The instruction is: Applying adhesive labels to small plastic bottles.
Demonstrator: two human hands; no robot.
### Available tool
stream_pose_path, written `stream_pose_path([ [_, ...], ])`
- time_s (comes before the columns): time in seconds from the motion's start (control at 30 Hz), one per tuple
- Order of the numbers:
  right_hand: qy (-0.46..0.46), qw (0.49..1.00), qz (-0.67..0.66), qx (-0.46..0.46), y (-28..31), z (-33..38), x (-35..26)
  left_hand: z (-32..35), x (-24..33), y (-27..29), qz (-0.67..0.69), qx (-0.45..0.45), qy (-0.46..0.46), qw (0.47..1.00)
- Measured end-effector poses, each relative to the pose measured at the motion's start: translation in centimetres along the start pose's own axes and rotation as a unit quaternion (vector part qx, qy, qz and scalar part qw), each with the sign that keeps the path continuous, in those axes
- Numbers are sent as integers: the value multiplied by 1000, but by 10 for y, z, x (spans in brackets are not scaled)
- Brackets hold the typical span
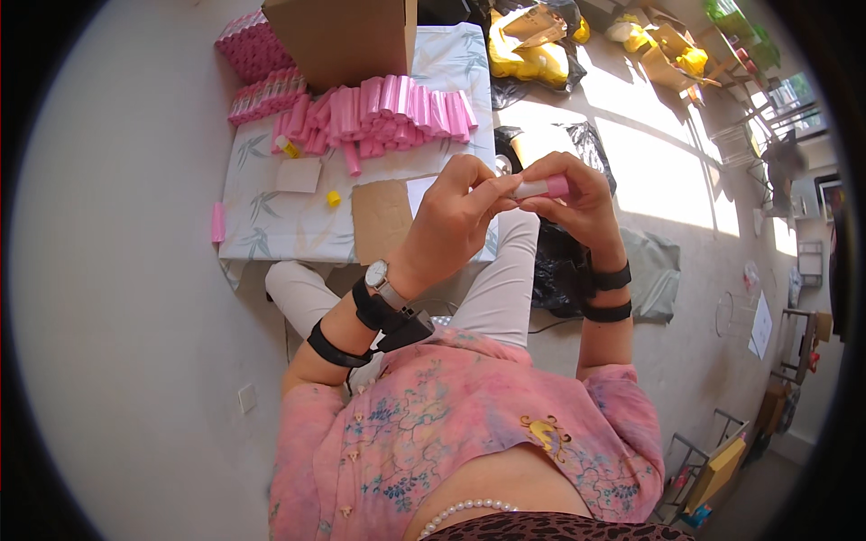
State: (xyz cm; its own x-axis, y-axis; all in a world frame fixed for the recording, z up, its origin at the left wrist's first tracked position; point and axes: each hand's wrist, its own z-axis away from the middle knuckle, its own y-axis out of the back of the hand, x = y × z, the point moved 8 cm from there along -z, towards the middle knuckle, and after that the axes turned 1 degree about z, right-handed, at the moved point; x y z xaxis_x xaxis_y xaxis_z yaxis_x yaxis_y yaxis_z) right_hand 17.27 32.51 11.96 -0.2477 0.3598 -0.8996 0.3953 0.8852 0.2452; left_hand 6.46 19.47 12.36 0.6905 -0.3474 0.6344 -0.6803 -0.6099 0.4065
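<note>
In front of me, above the table's near right corner, I hold a small pink and white tube between both hands. Its pink end is in my right hand, whose thumb and fingers close round it. My left hand pinches at the white end, and the fingertips hide what exactly they grip there. Beyond my hands lies a heap of pink tubes on the cloth-covered table. A yellow glue stick lies beside that heap, and a loose yellow cap sits nearer to me.
A cardboard box stands at the table's back, next to stacked rows of pink tubes. A piece of brown cardboard and a pale square card lie on the cloth. Black plastic bags cover floor right of the table.
</note>
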Motion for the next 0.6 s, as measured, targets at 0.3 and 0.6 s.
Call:
stream_pose_path([
  [0.3,-133,985,-89,67,-12,8,37,10,5,6,-56,-14,0,998],
  [0.6,-93,994,58,5,-24,-2,2,25,-13,26,-36,6,14,999],
])
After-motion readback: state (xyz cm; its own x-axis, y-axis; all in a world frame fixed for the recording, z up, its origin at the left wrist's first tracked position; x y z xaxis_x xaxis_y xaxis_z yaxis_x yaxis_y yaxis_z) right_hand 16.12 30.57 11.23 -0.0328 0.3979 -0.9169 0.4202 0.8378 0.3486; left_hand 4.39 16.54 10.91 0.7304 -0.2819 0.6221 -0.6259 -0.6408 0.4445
